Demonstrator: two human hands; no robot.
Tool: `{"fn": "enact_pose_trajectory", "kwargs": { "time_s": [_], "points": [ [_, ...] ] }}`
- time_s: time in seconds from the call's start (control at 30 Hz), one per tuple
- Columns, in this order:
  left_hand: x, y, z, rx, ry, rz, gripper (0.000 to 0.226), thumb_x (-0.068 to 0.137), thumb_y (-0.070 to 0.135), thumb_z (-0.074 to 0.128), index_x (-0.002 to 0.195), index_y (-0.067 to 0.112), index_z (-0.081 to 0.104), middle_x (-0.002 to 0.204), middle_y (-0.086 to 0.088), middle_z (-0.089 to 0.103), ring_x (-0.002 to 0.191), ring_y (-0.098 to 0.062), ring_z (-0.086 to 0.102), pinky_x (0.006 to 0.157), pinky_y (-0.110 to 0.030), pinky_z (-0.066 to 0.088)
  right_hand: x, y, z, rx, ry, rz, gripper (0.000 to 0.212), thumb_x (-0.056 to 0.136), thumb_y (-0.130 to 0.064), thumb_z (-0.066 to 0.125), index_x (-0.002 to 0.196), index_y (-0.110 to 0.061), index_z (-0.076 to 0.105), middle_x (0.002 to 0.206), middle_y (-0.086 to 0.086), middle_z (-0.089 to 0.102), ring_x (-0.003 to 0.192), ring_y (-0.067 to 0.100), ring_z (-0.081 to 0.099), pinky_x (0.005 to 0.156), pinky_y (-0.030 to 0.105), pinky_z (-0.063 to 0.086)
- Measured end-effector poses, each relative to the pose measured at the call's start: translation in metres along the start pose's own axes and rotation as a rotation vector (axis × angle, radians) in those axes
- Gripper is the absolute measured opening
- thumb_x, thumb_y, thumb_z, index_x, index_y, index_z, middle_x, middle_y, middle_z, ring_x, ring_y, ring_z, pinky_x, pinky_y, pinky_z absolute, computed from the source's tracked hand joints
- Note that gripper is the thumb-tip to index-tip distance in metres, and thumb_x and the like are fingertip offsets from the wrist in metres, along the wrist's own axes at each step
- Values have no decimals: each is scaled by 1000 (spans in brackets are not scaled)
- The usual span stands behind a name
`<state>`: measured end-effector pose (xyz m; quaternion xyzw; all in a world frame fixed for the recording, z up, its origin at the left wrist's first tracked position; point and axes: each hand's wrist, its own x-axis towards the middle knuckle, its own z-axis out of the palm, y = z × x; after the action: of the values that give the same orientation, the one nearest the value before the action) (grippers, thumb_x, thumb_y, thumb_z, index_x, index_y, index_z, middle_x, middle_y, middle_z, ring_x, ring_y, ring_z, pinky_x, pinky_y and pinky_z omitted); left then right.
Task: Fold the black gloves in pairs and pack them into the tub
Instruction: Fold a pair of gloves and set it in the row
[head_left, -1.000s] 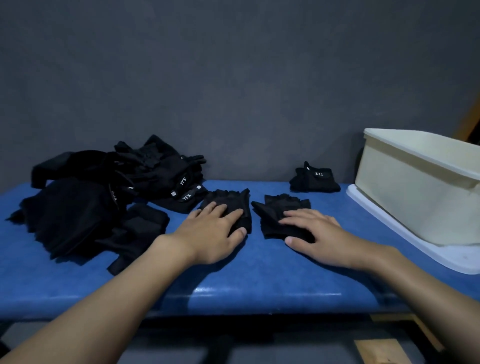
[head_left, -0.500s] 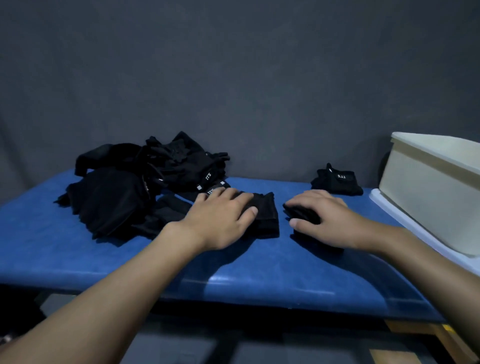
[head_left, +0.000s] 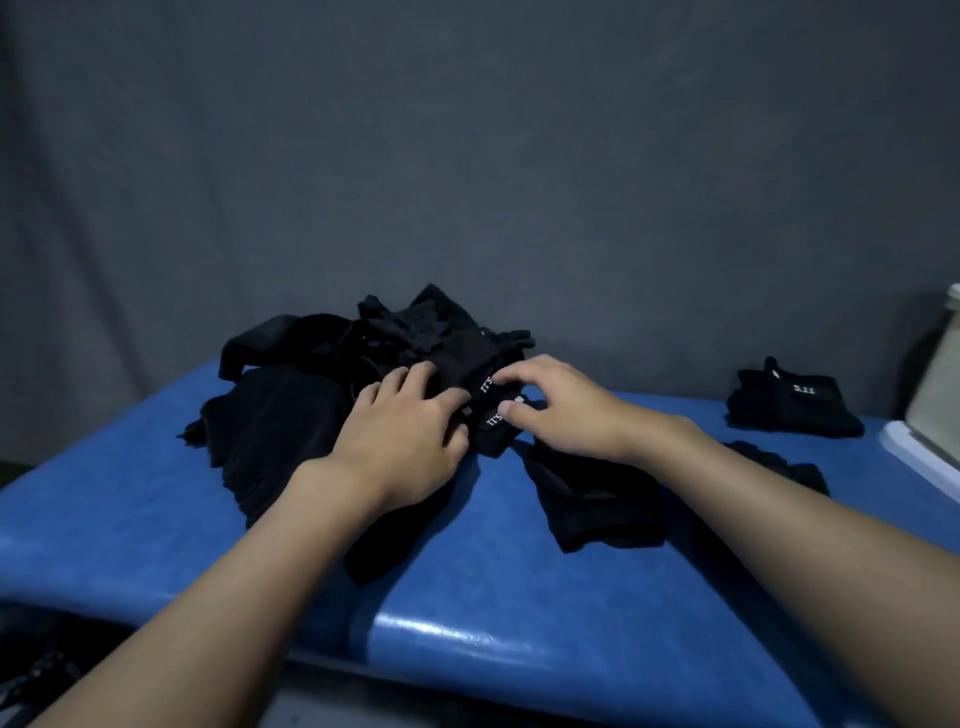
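Black glove pile under both hands: picking out the next pair.
On the blue table, the left hand rests on the pile, fingers loosely spread and pressing it down. The right hand pinches a labelled glove at the pile's edge between thumb and curled fingers. A loose glove lies under the right forearm, a folded pair sits further right, and the tub is at the frame's edge. The next move probably calls for drawing that glove free, matching and folding it.

Left hand and right hand touch the glove pile.
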<state>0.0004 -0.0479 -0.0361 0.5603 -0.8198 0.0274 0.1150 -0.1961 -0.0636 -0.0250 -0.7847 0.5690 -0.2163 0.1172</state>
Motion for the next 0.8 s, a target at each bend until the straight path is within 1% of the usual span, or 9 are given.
{"fn": "enact_pose_trajectory", "kwargs": {
  "time_s": [0.07, 0.13, 0.23, 0.3, 0.4, 0.5, 0.57, 0.7, 0.8],
  "points": [
    [0, -5, 2, -8, -8, 3, 51, 98, 45, 42, 148, 35, 39, 154, -10, 20, 143, -29, 25, 116, -41, 27, 11, 2, 3, 71, -22, 30, 37, 94, -33, 59, 131, -28, 57, 132, -2, 55, 125, 15, 49, 107, 31, 37],
    [2, -7, 1, 6, 2, -4, 51, 97, 43, 44, 147, 35, 40, 141, -11, 27, 134, -30, 34, 112, -39, 33, 16, 4, 6, 149, -53, 56, 34, 95, -28, 59, 129, -26, 59, 127, -6, 60, 118, 10, 54, 99, 22, 38],
    [5, -6, 1, 79, -5, -20, 52, 97, 46, 41, 148, 39, 36, 128, -9, 38, 125, -30, 38, 110, -41, 31, 22, 9, 11, 202, -43, 78, 30, 94, -25, 61, 124, -26, 63, 113, -12, 61, 110, 8, 58, 101, 28, 44],
    [7, -4, 1, 104, -25, -32, 55, 97, 48, 38, 151, 38, 30, 132, -9, 40, 128, -31, 36, 113, -44, 26, 25, 10, 13, 215, -12, 91, 30, 94, -22, 61, 123, -24, 64, 113, -11, 58, 112, 8, 56, 103, 27, 42],
    [7, -5, 2, 105, -21, -45, 58, 97, 50, 37, 152, 32, 29, 141, -3, 39, 135, -28, 31, 112, -48, 24, 27, 9, 13, 225, 51, 77, 30, 94, -16, 61, 124, -18, 65, 121, -3, 53, 112, 12, 54, 91, 12, 35],
    [6, -5, -1, 77, 16, -48, 57, 97, 49, 37, 149, 26, 33, 145, 2, 38, 137, -25, 30, 108, -50, 26, 27, 5, 11, 289, 97, 52, 28, 93, -11, 62, 120, -12, 67, 118, -3, 52, 90, -3, 56, 75, 4, 38],
    [4, -6, -3, 52, 56, -38, 57, 97, 47, 38, 149, 23, 32, 148, 6, 36, 139, -20, 28, 106, -49, 26, 26, 2, 10, 351, 162, 32, 23, 92, -11, 62, 114, -11, 69, 113, -5, 54, 78, -2, 57, 68, 9, 42],
    [-2, -2, -11, -58, 180, 46, 65, 98, 41, 43, 156, 21, 21, 158, 8, 24, 146, -11, 17, 111, -46, 23, 17, -6, 3, 516, 390, -40, 15, 92, -8, 62, 101, -12, 72, 107, 4, 60, 97, 22, 63, 90, 29, 50],
    [-9, 2, -16, -148, 265, 142, 55, 97, 36, 45, 151, 27, 35, 148, 11, 36, 139, -10, 28, 108, -39, 26, 2, -3, -4, 541, 571, -82, 17, 92, -11, 58, 89, -19, 73, 98, 5, 63, 90, 22, 64, 84, 33, 52]
  ]
}}
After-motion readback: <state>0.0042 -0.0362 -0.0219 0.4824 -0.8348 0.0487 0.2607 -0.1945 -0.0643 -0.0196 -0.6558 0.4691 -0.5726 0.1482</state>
